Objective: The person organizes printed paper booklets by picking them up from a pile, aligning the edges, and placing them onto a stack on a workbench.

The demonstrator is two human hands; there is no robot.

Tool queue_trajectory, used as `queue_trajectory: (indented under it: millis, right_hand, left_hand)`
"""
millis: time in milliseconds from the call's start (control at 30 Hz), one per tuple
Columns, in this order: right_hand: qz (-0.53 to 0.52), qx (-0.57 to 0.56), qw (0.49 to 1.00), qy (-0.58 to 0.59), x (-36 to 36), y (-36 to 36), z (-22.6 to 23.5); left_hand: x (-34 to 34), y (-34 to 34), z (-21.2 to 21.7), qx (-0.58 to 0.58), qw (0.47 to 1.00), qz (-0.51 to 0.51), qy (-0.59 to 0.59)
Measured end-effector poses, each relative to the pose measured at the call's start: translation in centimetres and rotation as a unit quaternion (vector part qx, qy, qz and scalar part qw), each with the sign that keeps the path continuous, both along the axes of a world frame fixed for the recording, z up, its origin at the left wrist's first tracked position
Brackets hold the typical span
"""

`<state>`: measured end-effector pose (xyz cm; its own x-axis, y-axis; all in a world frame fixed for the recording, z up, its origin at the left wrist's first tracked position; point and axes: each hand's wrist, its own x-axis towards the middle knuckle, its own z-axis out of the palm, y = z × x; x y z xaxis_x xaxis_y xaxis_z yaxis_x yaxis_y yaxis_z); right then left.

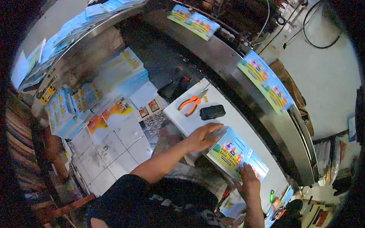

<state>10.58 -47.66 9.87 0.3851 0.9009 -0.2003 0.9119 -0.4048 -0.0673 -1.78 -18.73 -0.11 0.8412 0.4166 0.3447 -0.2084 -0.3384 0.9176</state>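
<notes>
A stack of printed booklets [243,149] with blue, green and yellow covers lies on the white tabletop in front of me. At its left end my left hand [203,138] is closed against the edge, fingers curving round the far corner. My right hand [249,183] grips the near right part, its fingers over the top cover and the thumb along the near side. Beyond the stack, on the same tabletop, are orange-handled pliers [193,102] and a small black case [212,112].
Two printed sheets [266,79] [193,22] sit on the curved metal conveyor [243,72] beyond the table. Tall stacks of booklets [129,78] stand on the left by the tiled floor [110,152]. A green lighter [272,196] lies at the table's right end.
</notes>
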Motion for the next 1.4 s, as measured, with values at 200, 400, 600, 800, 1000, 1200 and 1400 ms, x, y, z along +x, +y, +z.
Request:
queue_trajectory:
  millis: [200, 400, 600, 800, 1000, 1200, 1400]
  right_hand:
    - [0.012, 0.035, 0.997, -0.065, 0.4, 0.9, 0.9]
    - [-0.12, 0.05, 0.959, 0.252, 4.5, 2.6, 4.2]
    - [0.045, 0.04, 0.998, 0.03, 1.9, 1.2, 1.6]
    - [0.06, 0.094, 0.991, -0.077, 0.4, 0.3, -0.8]
    - [0.034, 0.061, 0.995, -0.077, 1.7, -0.8, -2.5]
    - [-0.002, 0.066, 0.987, 0.149, 3.5, 0.0, 2.8]
    - [-0.027, 0.074, 0.997, -0.005, 9.6, 2.9, 9.1]
  left_hand:
    - [0.0, -0.4, 0.0, -0.098, 0.995, -0.022, -0.011]
    - [0.1, -0.3, 0.0, -0.099, 0.995, -0.008, -0.012]
    - [0.1, -0.2, -0.1, -0.03, 0.999, 0.009, -0.018]
    - [0.2, 0.0, -0.1, -0.015, 1.0, -0.007, 0.022]
    - [0.9, -0.3, -1.2, -0.053, 0.998, 0.014, 0.018]
    - [0.4, -0.4, -0.4, -0.107, 0.994, 0.002, -0.021]
    - [0.0, -1.1, 1.7, 0.027, 1.0, -0.004, 0.005]
